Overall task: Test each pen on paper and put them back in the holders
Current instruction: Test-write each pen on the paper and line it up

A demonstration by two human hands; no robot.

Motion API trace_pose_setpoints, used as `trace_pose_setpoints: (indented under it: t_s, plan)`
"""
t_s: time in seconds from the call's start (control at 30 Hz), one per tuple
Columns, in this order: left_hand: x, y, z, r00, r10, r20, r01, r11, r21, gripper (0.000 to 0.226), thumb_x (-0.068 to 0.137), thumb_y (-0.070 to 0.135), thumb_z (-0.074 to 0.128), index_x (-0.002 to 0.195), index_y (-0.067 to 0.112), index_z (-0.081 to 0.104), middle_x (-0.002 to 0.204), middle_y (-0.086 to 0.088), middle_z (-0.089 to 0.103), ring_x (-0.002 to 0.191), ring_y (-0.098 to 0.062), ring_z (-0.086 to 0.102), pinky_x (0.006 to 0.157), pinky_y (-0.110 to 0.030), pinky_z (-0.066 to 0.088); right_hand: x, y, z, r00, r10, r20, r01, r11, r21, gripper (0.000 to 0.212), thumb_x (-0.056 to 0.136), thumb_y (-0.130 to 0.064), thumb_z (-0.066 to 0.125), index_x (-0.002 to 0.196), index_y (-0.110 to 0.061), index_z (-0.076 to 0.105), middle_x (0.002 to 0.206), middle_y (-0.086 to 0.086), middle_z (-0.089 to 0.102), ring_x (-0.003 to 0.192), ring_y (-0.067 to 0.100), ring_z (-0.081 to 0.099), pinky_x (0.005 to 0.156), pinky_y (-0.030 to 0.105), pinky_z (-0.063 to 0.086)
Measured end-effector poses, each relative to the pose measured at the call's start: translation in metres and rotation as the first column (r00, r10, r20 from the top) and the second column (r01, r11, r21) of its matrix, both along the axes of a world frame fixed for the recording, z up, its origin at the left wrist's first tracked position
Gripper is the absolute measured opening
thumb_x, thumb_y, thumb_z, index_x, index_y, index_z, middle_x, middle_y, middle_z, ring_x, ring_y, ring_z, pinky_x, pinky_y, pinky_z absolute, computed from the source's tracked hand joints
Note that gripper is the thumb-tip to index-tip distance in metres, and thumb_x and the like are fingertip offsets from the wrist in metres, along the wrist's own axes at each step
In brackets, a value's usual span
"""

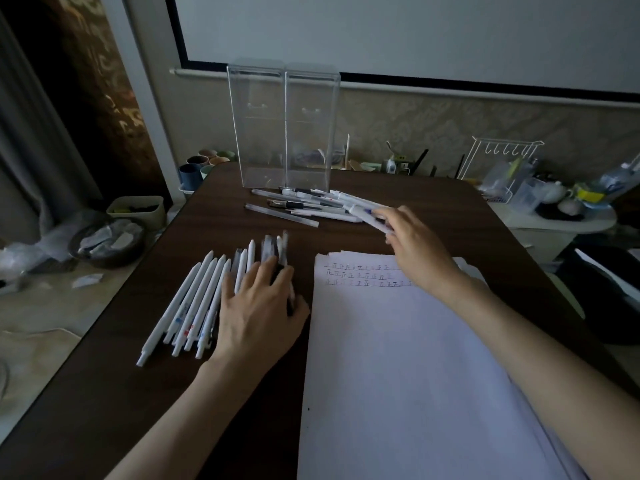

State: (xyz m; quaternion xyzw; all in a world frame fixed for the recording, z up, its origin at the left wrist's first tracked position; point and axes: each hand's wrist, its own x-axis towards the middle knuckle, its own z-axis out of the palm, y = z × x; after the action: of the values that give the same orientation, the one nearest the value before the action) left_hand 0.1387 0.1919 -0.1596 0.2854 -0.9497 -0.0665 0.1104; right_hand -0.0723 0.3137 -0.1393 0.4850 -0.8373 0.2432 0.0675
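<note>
Over on the left, the left hand (258, 317) lies flat with its fingers spread across a row of pens (194, 306), pressing on them rather than gripping any. The white barrels fan out past its little-finger side, and a few darker ones poke out beyond the fingertips. Further out from those fingertips stand two clear holders (284, 126), tall and side by side, with no pens in them as far as I can see. At their foot, just ahead of the other hand, lies a loose heap of pens (304, 204). The right hand (415, 247) is out past the top edge of the sheet of paper (398, 375), fingertips pinched round a white pen (363, 213) with a blue mark, its barrel sticking out to the left of the pinch. The picture is smeared there, so I can't tell exactly where along the barrel the fingers sit. I'd judge these pens light, stiff, smooth plastic, round enough to roll on the dark table (138, 393). A pinch near mid-barrel should lift one cleanly, sliding towards the tip for writing. The holders look thin-walled and easy to knock.
</note>
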Motion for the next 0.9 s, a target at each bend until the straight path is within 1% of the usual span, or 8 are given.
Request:
trace_pose_setpoints:
  t_s: [0.13, 0.23, 0.33, 0.4, 0.53, 0.63, 0.8, 0.9]
  plan:
    - [0.000, 0.001, 0.005, 0.999, 0.034, 0.023, -0.033, 0.999, -0.031, 0.049, 0.092, 0.036, 0.042, 0.140, 0.027, 0.034, 0.151, -0.003, 0.024, 0.138, -0.021, 0.024, 0.113, -0.050, 0.013, 0.018, 0.039, -0.001, 0.999, 0.010, -0.050, -0.010, 1.000, -0.004, 0.055, 0.085, 0.013, 0.042, 0.133, -0.013, 0.048, 0.110, 0.010, 0.044, 0.088, 0.029, 0.055, 0.074, 0.041, 0.045]
    - [-0.001, 0.003, 0.005, 0.999, 0.028, 0.025, -0.027, 0.999, -0.047, 0.050, 0.092, 0.032, 0.045, 0.140, 0.024, 0.036, 0.150, -0.007, 0.025, 0.139, -0.025, 0.022, 0.113, -0.051, 0.011, 0.030, 0.059, -0.009, 0.984, -0.095, -0.150, 0.086, 0.994, -0.060, 0.032, 0.088, -0.027, 0.036, 0.102, -0.015, 0.062, 0.090, 0.003, 0.045, 0.077, 0.024, 0.050, 0.073, 0.035, 0.039]
    - [-0.003, 0.009, 0.004, 0.984, -0.132, -0.116, 0.122, 0.988, -0.097, 0.040, 0.088, 0.025, 0.046, 0.126, 0.015, 0.055, 0.140, -0.013, 0.043, 0.131, -0.031, 0.037, 0.107, -0.048, 0.026, 0.027, 0.066, -0.016, 0.961, -0.220, -0.168, 0.226, 0.974, 0.019, 0.056, 0.077, -0.075, 0.029, 0.067, -0.022, 0.046, 0.079, -0.004, 0.040, 0.073, 0.015, 0.041, 0.077, 0.034, 0.031]
    - [-0.006, 0.021, 0.004, 0.937, -0.319, -0.139, 0.307, 0.946, -0.106, 0.038, 0.087, 0.027, 0.044, 0.119, 0.014, 0.060, 0.132, -0.012, 0.051, 0.122, -0.029, 0.048, 0.100, -0.040, 0.034, 0.023, 0.068, -0.019, 0.941, -0.274, -0.200, 0.285, 0.958, 0.027, 0.062, 0.069, -0.085, 0.025, 0.059, -0.024, 0.037, 0.075, -0.003, 0.042, 0.073, 0.018, 0.045, 0.077, 0.036, 0.031]
    - [-0.015, 0.047, 0.004, 0.740, -0.673, 0.028, 0.672, 0.740, 0.036, 0.039, 0.093, 0.039, 0.035, 0.125, 0.024, 0.053, 0.136, 0.000, 0.047, 0.122, -0.015, 0.046, 0.101, -0.025, 0.032, 0.021, 0.068, -0.023, 0.943, -0.303, -0.139, 0.297, 0.953, -0.065, 0.059, 0.070, -0.078, 0.030, 0.054, -0.022, 0.038, 0.071, -0.002, 0.043, 0.076, 0.022, 0.053, 0.076, 0.035, 0.029]
    - [-0.028, 0.056, 0.005, 0.622, -0.781, 0.045, 0.775, 0.623, 0.104, 0.045, 0.096, 0.045, 0.031, 0.134, 0.025, 0.045, 0.143, 0.004, 0.040, 0.128, -0.010, 0.038, 0.105, -0.022, 0.027, 0.019, 0.069, -0.023, 0.943, -0.303, -0.137, 0.280, 0.946, -0.166, 0.049, 0.073, -0.067, 0.034, 0.055, -0.022, 0.038, 0.069, -0.003, 0.042, 0.073, 0.022, 0.053, 0.075, 0.036, 0.031]
    - [-0.056, 0.065, 0.005, 0.613, -0.789, 0.036, 0.785, 0.614, 0.085, 0.057, 0.093, 0.057, 0.025, 0.144, 0.032, 0.030, 0.152, 0.006, 0.026, 0.139, -0.011, 0.021, 0.112, -0.027, 0.014, 0.003, 0.076, -0.017, 0.961, -0.274, -0.035, 0.239, 0.888, -0.394, 0.054, 0.075, -0.066, 0.052, 0.063, -0.014, 0.053, 0.072, 0.000, 0.047, 0.064, 0.018, 0.052, 0.067, 0.032, 0.041]
    - [-0.065, 0.069, -0.001, 0.629, -0.773, 0.081, 0.767, 0.634, 0.099, 0.061, 0.090, 0.062, 0.020, 0.147, 0.041, 0.012, 0.156, 0.013, 0.005, 0.142, -0.004, 0.000, 0.110, -0.020, -0.008, -0.001, 0.081, -0.013, 0.979, -0.175, 0.100, 0.201, 0.809, -0.552, 0.032, 0.082, -0.040, 0.063, 0.079, -0.009, 0.060, 0.080, 0.004, 0.055, 0.068, 0.012, 0.052, 0.064, 0.021, 0.039]
